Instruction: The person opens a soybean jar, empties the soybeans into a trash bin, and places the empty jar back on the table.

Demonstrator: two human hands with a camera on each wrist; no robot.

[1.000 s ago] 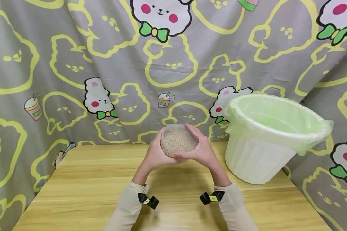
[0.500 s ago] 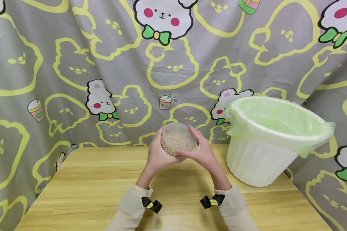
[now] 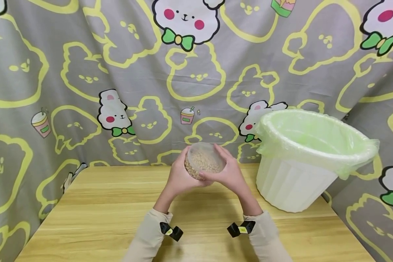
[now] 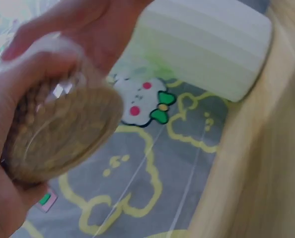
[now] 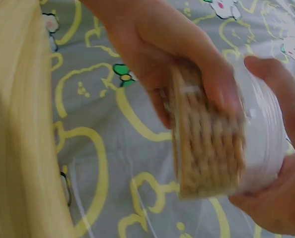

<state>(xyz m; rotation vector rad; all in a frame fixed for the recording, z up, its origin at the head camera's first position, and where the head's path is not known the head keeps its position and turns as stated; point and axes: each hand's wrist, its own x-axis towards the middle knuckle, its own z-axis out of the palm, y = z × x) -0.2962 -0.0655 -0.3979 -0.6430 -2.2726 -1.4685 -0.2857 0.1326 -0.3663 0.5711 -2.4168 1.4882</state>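
In the head view, a clear round plastic jar [image 3: 204, 160] part-filled with beige beans is held in the air over the wooden table, tilted. My left hand [image 3: 180, 174] grips its left side and underside. From the right, my right hand [image 3: 227, 169] curls round the jar near its top, thumb across the front. The left wrist view shows the jar's base [image 4: 68, 134] with beans lying against it. In the right wrist view the beans [image 5: 209, 144] gather at one end, and the other end is translucent. Whether a lid is on cannot be told.
A white ribbed bin [image 3: 293, 182] with a pale green liner [image 3: 314, 127] folded over its rim stands on the right of the table [image 3: 111, 203]. A grey patterned curtain [image 3: 196, 72] hangs behind and along the sides. Black wrist cameras [image 3: 171, 231] are strapped to both sleeves.
Both hands keep their grip. The jar rose slightly in the view, then came slightly down and right, with its tilt changing a little. The bin has not moved on the table.
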